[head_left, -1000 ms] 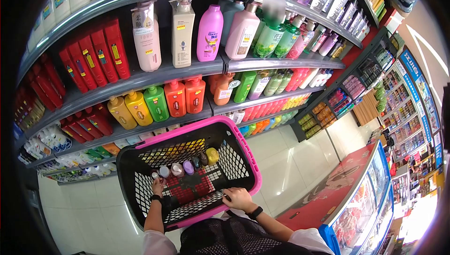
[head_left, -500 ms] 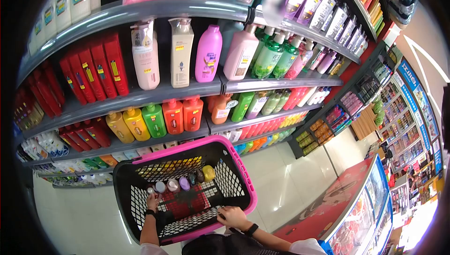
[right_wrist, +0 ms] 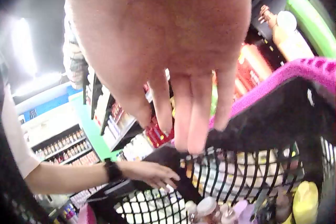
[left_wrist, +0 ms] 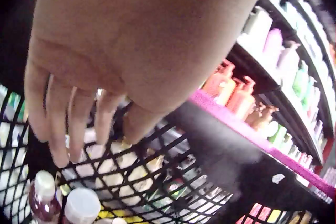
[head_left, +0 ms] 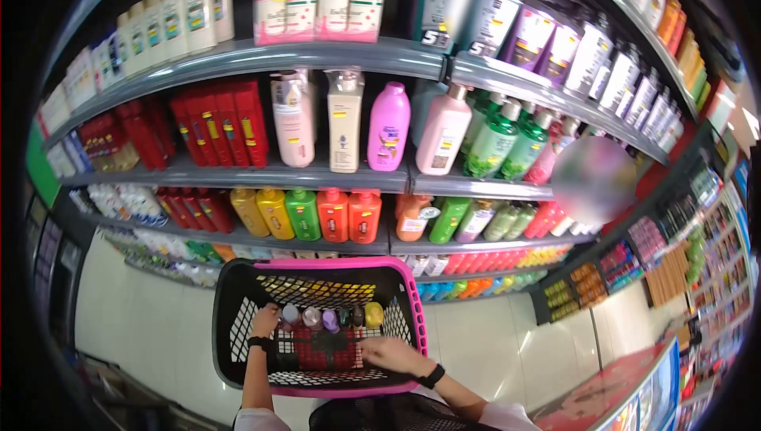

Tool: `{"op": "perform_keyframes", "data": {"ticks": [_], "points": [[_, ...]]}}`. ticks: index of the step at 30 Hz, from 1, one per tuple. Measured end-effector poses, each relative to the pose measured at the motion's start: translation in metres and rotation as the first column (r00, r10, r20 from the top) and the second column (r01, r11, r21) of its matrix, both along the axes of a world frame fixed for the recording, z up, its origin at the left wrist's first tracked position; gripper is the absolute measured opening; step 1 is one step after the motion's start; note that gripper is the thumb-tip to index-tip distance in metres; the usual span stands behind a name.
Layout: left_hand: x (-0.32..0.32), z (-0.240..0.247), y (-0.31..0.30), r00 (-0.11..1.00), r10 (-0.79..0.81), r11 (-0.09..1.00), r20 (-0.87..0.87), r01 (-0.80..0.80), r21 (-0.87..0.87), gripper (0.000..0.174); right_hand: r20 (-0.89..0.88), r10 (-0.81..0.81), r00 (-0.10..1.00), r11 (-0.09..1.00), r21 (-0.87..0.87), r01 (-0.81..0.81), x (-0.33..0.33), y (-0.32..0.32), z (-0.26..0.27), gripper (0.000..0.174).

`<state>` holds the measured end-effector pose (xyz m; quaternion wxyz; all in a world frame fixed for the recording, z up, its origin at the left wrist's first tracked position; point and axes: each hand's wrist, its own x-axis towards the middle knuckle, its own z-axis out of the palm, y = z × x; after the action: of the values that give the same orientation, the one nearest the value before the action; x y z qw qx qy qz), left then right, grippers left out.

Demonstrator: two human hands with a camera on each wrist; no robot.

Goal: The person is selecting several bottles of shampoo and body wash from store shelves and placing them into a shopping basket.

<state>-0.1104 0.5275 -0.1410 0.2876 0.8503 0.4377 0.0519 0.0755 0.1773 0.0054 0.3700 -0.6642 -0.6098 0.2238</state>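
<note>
While reaching over the basket [head_left: 416,304] with fingers open on both left hand [head_left: 266,318] and right hand [head_left: 392,354], move gently near the small bottles [head_left: 330,321] lined inside its far wall, to avoid tipping any.

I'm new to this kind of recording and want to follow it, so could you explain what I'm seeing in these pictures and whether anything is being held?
There is no robot here: these are a person's two bare hands. The wide, curved picture comes from a camera worn on the head, looking forward and down. The other two come from cameras on the wrists, so a palm fills much of each.

Below the shelves of bottles is a black basket with a pink rim. A row of small containers stands inside, a yellow one at its right end. The left hand is by the row's left end; the right hand is over the basket's near right part. Both have their fingers loosely extended, and I see nothing held in either.
</note>
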Motion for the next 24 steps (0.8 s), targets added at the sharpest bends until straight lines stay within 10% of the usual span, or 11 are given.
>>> {"op": "perform_keyframes", "data": {"ticks": [5, 9, 11, 12, 15, 20, 24], "points": [[-0.030, 0.095, -0.126, 0.951, -0.113, 0.991, 0.288, 0.128, -0.033, 0.030, 0.201, -0.427, 0.881, 0.878, 0.327, 0.351, 0.113, -0.032, 0.042, 0.024], [-0.022, 0.114, -0.229, 0.949, -0.258, 0.945, 0.182, 0.287, -0.157, 0.035, -0.138, -0.766, 0.628, 0.452, 0.580, 0.678, 0.220, -0.086, 0.069, 0.036], [-0.033, 0.085, -0.284, 0.955, -0.281, 0.930, 0.095, 0.295, -0.217, 0.035, -0.022, -0.808, 0.589, 0.335, 0.806, 0.488, 0.270, -0.106, 0.096, 0.029], [-0.035, 0.068, -0.307, 0.948, -0.308, 0.923, 0.082, 0.319, -0.215, 0.034, -0.266, -0.772, 0.577, 0.222, 0.739, 0.637, 0.313, -0.124, 0.085, 0.030], [-0.016, 0.057, -0.363, 0.945, -0.275, 0.961, -0.179, 0.267, -0.072, 0.026, -0.162, -0.855, 0.492, 0.136, 0.846, 0.515, 0.386, -0.157, 0.114, 0.039], [0.005, 0.081, -0.398, 0.988, -0.010, 0.989, 0.151, -0.013, 0.147, 0.023, -0.251, -0.895, 0.369, 0.045, 0.772, 0.634, 0.528, -0.195, 0.163, 0.053], [0.020, 0.099, -0.407, 0.981, 0.141, 0.972, 0.131, -0.162, 0.171, 0.017, -0.281, -0.820, 0.498, 0.117, 0.770, 0.627, 0.627, -0.204, 0.139, 0.054]]}}
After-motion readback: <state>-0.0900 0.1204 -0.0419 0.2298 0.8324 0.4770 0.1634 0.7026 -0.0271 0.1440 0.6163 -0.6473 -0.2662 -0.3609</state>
